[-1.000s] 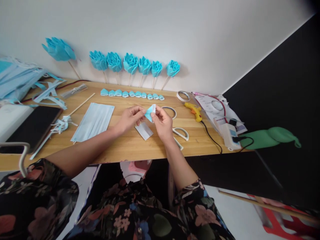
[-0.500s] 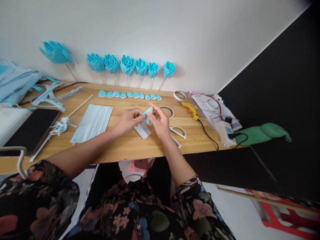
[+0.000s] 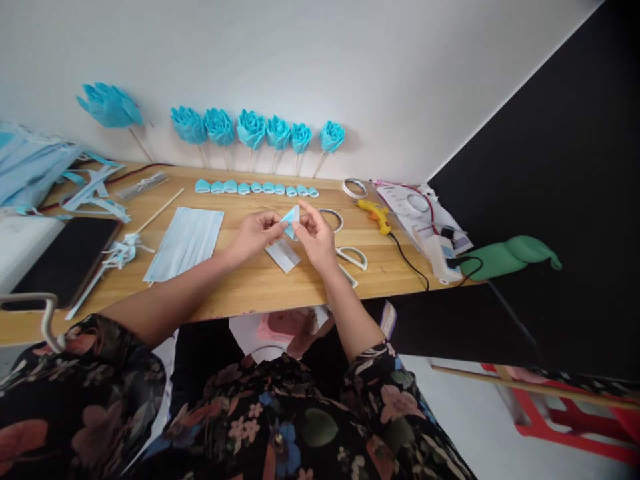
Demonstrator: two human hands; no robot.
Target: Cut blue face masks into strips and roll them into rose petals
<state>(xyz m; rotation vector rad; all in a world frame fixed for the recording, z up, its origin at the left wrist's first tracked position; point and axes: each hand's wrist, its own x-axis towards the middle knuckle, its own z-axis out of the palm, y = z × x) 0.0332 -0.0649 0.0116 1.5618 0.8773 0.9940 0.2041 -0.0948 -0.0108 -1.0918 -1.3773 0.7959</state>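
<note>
Between my two hands is a small folded blue-and-white piece of mask fabric, held above the table. My left hand pinches its left side with thumb and fingers. At its right edge, my right hand pinches it too, the index finger raised along the top. A flat pale strip of fabric lies just below the hands. The scissors lie beside my right wrist, partly hidden by it. Behind my right hand rests a roll of tape, partly covered.
Several folded blue petals form a row behind the hands. Blue fabric flowers on sticks lean on the wall. A mask and a dark phone lie left; a yellow glue gun and a power strip are at right.
The folded piece is turned slightly and now shows a pointed blue triangle with a white edge. Both hands keep their pinch on it. The whole view has shifted a little.
</note>
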